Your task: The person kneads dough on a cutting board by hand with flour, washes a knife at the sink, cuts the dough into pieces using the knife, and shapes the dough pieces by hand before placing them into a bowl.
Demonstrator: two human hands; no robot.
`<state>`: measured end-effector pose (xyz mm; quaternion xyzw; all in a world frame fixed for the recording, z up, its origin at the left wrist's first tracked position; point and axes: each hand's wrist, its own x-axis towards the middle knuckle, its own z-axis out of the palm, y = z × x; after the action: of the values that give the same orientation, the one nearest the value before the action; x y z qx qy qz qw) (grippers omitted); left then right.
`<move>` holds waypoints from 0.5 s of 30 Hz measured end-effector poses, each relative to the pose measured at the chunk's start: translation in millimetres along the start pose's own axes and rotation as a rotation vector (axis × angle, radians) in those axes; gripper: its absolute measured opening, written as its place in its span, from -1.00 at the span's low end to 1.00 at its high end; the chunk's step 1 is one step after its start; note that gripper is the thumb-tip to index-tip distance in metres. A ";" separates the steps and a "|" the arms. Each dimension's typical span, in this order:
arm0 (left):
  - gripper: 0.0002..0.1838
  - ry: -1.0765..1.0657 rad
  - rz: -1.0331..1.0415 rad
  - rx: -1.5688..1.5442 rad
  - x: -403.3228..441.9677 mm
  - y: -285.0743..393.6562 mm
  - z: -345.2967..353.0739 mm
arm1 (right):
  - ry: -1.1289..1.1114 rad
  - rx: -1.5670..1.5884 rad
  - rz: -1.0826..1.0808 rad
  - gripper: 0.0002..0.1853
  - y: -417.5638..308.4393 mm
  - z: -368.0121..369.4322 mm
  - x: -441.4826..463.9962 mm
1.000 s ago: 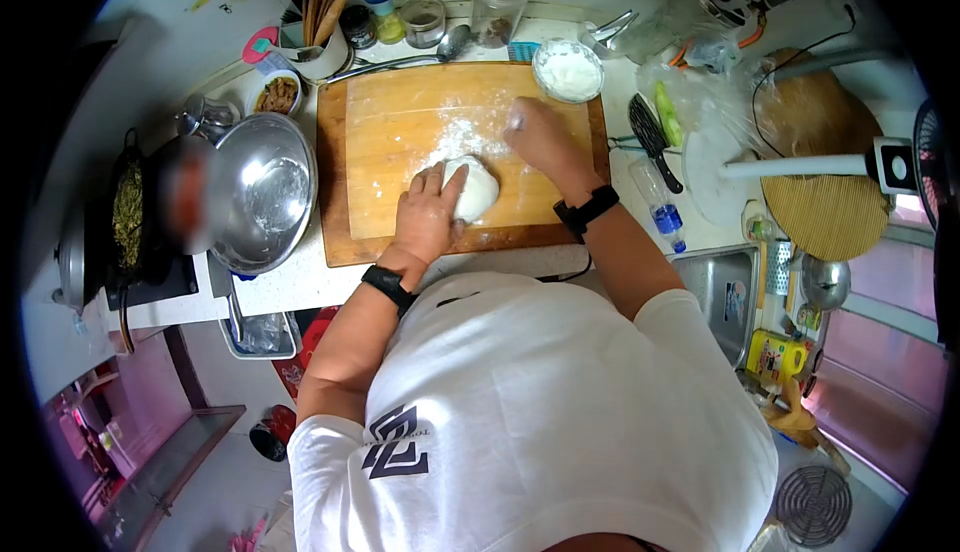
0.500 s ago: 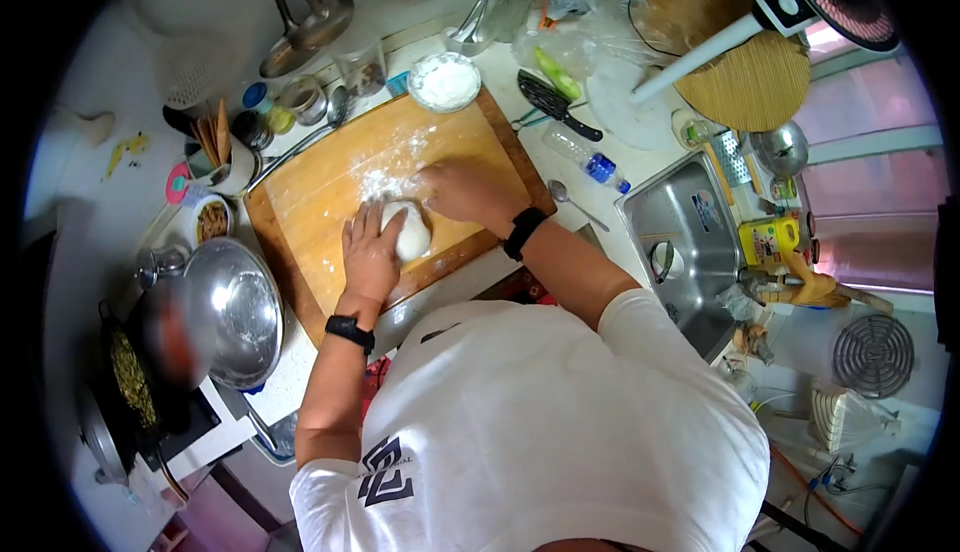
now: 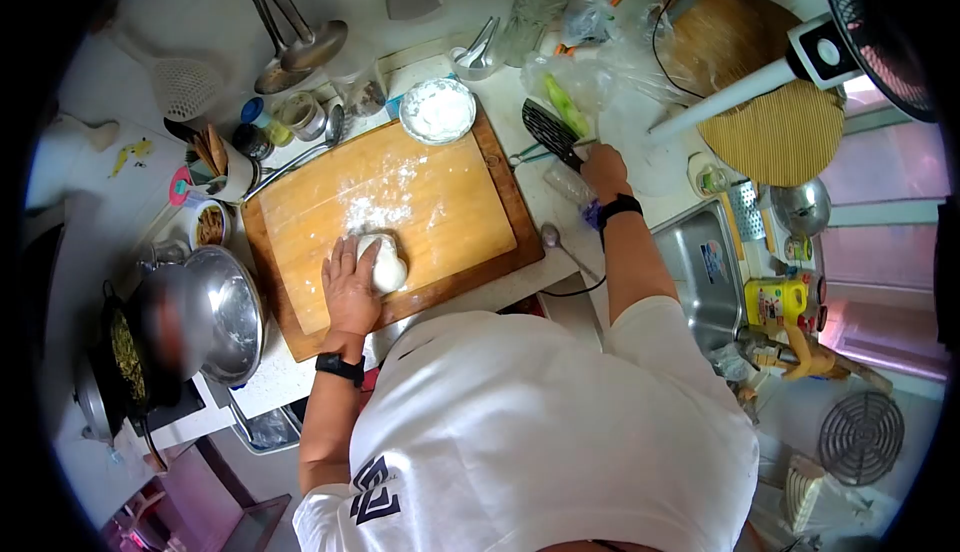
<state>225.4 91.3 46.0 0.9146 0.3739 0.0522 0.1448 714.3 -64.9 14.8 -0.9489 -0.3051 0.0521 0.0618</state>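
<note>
My left hand (image 3: 350, 284) lies with fingers stretched out along the left side of a smooth white dough ball (image 3: 389, 270), its thumb touching the dough. The dough rests near the front edge of a floured wooden board (image 3: 455, 202). Over on the right, my right hand (image 3: 605, 169) is closed around the handle of a black kitchen knife (image 3: 551, 134), whose patterned blade points up and left on the counter. Most of the handle is hidden by the hand. Just beneath that hand lies a clear plastic bottle (image 3: 568, 184), partly covered by the wrist.
A bowl of flour (image 3: 438, 112) stands on the board's far edge. Beside the knife is a green vegetable (image 3: 566, 105). A spoon (image 3: 552, 238) lies left of the sink (image 3: 715, 317). A large steel bowl (image 3: 230, 317) sits left of the board. A fan (image 3: 830, 50) leans in at upper right.
My right hand has left the board beside the dough and reached right to the knife handle, closing on it. My left hand stays at the dough.
</note>
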 end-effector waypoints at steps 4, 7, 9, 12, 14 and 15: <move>-0.13 0.001 -0.042 0.033 0.4 4.2 4.5 | -0.221 -0.084 -0.057 -0.72 17.0 16.2 13.8; -0.17 -0.008 -0.066 0.058 1.7 8.4 3.4 | -0.234 -0.093 -0.140 -0.67 22.1 24.1 18.7; -0.21 -0.008 -0.067 0.061 3.7 10.2 2.6 | -0.198 -0.075 -0.177 -0.64 25.1 21.0 16.8; -0.19 -0.020 -0.068 0.087 4.1 7.3 4.3 | -0.139 0.017 -0.224 -0.63 19.9 7.9 6.8; -0.19 -0.011 -0.064 0.082 3.0 6.3 5.1 | -0.045 0.200 -0.287 -0.64 13.3 -6.1 -4.9; -0.19 -0.016 -0.052 0.083 2.2 5.7 5.6 | -0.043 0.201 -0.274 -0.64 11.8 -9.2 -11.9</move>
<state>231.9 87.7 42.3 0.9101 0.3983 0.0256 0.1110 712.8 -82.2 22.8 -0.8861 -0.4261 0.0939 0.1565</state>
